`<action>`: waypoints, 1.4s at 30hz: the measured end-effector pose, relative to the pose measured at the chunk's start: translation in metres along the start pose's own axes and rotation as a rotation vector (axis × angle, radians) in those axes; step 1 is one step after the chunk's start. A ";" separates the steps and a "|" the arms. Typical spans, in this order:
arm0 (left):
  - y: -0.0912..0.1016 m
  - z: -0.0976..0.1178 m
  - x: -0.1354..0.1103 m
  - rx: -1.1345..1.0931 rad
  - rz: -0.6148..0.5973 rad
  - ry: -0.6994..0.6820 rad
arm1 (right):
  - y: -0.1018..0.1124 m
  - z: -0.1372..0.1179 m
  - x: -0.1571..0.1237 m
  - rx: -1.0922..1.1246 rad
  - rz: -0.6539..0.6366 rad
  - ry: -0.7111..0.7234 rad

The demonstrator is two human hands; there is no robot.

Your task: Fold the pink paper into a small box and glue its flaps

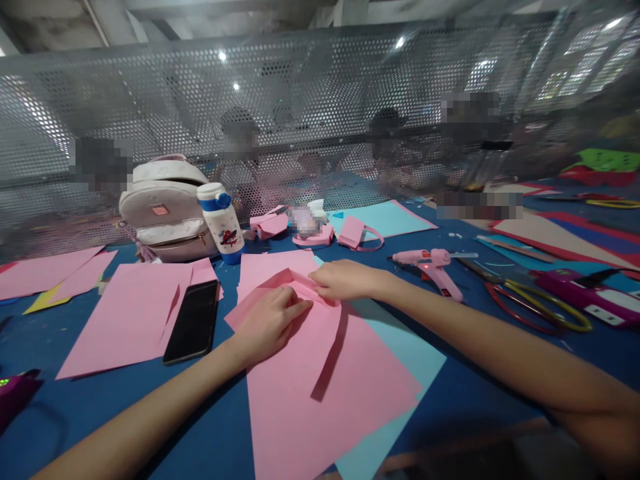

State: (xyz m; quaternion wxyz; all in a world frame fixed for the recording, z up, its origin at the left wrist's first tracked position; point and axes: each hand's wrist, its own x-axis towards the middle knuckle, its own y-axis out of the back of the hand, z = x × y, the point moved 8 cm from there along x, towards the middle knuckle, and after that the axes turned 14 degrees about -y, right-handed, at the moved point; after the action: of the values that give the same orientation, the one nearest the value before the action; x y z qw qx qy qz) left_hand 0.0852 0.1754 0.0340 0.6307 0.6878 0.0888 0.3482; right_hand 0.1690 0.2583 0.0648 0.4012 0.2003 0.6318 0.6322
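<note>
A partly folded sheet of pink paper (pixel 320 327) lies in front of me, its far edge raised in a crease. My left hand (pixel 273 320) presses on it from the left with curled fingers. On the far right side of the fold, my right hand (pixel 343 280) pinches the paper between thumb and fingers. Beneath are more flat pink sheets (pixel 320 427) and a light blue sheet (pixel 417 343) that sticks out to the right. The fingertips of both hands are partly hidden by the fold.
Left of the work are a black phone (pixel 193 321) and pink sheets (pixel 120 313). Behind stand a white backpack (pixel 173 200), a bottle (pixel 220 223) and small pink paper bags (pixel 353 232). A pink glue gun (pixel 433 267) and scissors (pixel 540 303) lie right. A perforated metal screen (pixel 310 87) borders the table.
</note>
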 end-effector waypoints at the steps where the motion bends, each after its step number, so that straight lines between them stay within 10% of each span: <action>1: 0.000 0.000 0.000 0.003 -0.003 0.001 | 0.000 0.000 0.000 0.000 -0.001 -0.001; 42: -0.002 -0.001 0.000 0.003 -0.002 -0.001 | -0.001 0.001 0.001 0.000 0.012 0.015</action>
State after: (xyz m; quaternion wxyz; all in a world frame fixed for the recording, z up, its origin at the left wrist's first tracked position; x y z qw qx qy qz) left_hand 0.0853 0.1770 0.0320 0.6302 0.6888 0.0895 0.3470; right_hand 0.1692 0.2591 0.0637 0.3928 0.1996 0.6336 0.6360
